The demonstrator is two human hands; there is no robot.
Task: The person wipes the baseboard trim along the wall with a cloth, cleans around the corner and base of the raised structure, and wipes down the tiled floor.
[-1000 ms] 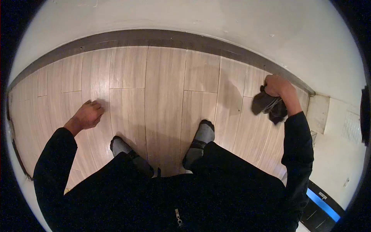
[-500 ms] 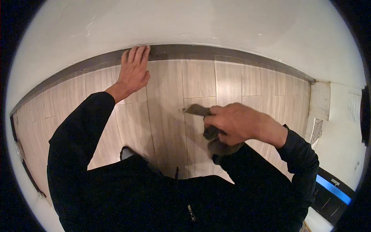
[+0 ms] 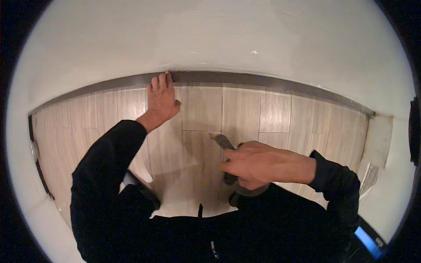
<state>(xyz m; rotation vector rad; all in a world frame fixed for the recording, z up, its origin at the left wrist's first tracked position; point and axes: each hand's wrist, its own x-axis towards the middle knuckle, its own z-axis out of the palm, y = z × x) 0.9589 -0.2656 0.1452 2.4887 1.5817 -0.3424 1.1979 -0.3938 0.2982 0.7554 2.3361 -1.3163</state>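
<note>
My left hand (image 3: 162, 101) lies with fingers stretched out, its fingertips against the dark grey baseboard (image 3: 245, 79) at the foot of the wall. In my closed right hand (image 3: 265, 162) is a grey tool with a pale pointed tip (image 3: 223, 141), aimed up and to the left over the floor. The tip is apart from the baseboard. My fingers cover most of the tool, and its exact kind cannot be made out. Dark grey material shows beneath the hand, partly hidden.
Light wood-look flooring (image 3: 201, 105) runs up to the baseboard. The white wall (image 3: 210, 35) curves across the far side. At the right are a pale wall section (image 3: 378, 140) and a dark object with a lit blue strip (image 3: 368, 242). My knees and feet are close below.
The view has shifted, so the baseboard sits lower in the picture. My left hand stays at the baseboard. My right hand has turned, tilting the tool's tip more toward the wall.
</note>
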